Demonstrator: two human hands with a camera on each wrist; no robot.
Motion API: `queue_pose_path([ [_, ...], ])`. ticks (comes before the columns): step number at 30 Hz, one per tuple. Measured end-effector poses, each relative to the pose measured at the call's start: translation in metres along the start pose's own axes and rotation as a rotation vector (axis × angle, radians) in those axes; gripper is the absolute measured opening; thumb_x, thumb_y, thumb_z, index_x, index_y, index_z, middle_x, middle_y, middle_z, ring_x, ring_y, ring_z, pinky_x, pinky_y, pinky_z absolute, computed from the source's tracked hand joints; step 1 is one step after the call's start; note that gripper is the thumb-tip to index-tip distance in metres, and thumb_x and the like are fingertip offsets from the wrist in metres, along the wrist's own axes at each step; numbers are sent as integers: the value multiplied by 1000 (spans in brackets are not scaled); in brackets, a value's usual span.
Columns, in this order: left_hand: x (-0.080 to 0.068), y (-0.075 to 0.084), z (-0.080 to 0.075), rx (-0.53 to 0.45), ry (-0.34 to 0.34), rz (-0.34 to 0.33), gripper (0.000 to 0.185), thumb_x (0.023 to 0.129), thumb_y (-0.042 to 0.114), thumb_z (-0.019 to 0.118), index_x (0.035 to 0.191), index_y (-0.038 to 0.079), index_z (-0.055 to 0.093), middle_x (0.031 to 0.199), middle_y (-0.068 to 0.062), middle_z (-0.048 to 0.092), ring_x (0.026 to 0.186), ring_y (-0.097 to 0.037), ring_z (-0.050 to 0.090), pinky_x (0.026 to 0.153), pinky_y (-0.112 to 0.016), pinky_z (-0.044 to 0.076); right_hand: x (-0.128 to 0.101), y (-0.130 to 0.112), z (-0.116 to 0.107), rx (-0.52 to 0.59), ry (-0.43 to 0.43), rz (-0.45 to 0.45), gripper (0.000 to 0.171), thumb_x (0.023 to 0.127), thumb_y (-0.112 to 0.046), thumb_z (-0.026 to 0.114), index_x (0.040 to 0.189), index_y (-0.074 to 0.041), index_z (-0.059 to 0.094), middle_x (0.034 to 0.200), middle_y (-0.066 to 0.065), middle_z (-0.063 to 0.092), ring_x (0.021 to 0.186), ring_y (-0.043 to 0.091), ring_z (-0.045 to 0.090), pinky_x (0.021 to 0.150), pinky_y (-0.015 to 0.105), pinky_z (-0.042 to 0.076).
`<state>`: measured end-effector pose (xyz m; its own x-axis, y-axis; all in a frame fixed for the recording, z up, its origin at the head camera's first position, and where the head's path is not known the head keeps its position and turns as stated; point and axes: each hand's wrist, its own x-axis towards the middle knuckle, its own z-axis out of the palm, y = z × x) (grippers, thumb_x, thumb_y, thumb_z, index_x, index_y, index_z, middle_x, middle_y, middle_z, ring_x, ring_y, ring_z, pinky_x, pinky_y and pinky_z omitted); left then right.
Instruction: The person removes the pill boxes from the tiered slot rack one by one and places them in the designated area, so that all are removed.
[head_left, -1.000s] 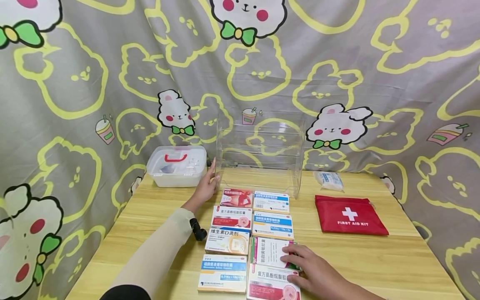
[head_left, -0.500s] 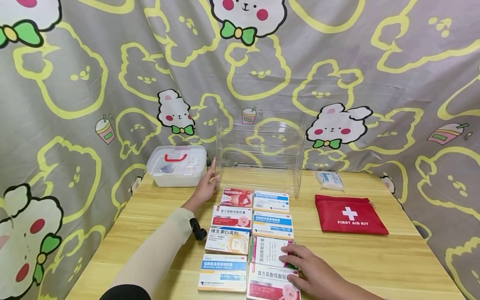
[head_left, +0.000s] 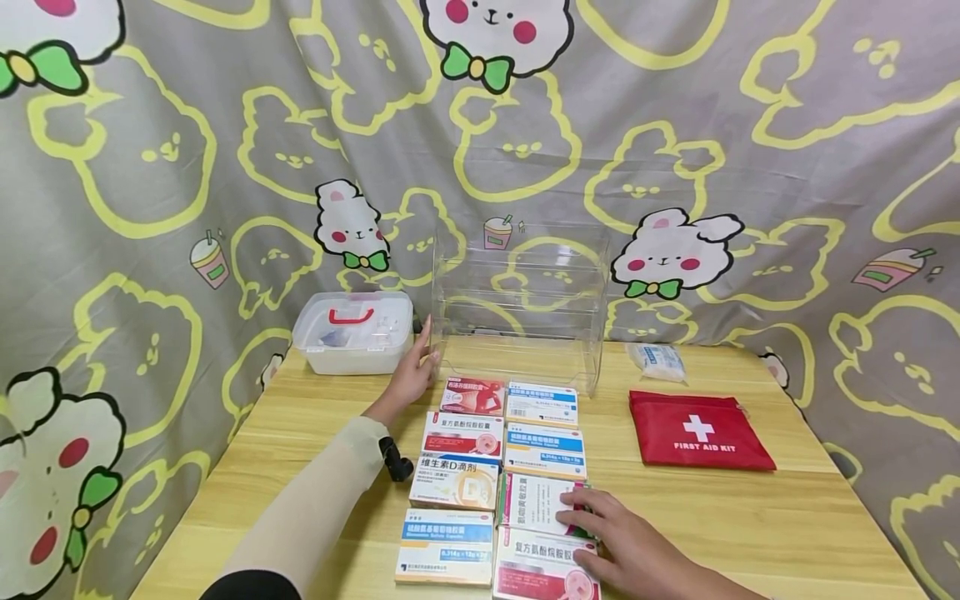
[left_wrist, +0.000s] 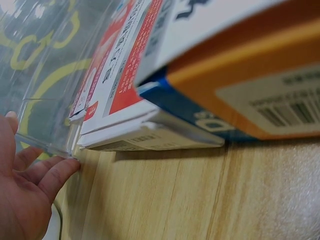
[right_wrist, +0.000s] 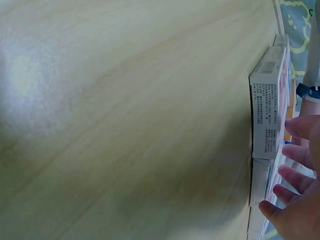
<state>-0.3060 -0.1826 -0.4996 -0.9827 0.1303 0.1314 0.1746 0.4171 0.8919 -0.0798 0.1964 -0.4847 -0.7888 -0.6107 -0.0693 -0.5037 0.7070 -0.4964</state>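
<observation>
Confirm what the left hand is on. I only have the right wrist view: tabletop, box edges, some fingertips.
Observer: The left hand rests with straight fingers against the left wall of a clear acrylic organizer, at its bottom front corner.
Operator: Holding any box?
Observer: No. The nearest, a red box, lies flat beside the hand, untouched.
Operator: Which box are my fingertips on?
Observer: The right hand lies across a white and pink box, third back in the right column, and the box nearer the person.
</observation>
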Motion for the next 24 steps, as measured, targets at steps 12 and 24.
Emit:
queue_pose_path([
  [12, 1, 0, 1, -1, -4, -5, 72, 111, 16, 44, 166, 40, 5, 161, -29, 35, 65, -20, 48, 64, -39, 53, 8, 6, -10, 1, 111, 78, 51, 94, -44, 74, 141, -26, 65, 152, -3, 49, 138, 25, 47, 100, 51, 53],
  [24, -2, 4, -1, 117, 35, 29, 73, 111, 21, 46, 165, 43, 2, 167, -15, 29, 130, -40, 54, 78, -42, 55, 33, 39, -30, -96, 345, 93, 53, 89, -24, 82, 140, -16, 66, 150, 8, 54, 139, 33, 47, 102, 56, 51],
])
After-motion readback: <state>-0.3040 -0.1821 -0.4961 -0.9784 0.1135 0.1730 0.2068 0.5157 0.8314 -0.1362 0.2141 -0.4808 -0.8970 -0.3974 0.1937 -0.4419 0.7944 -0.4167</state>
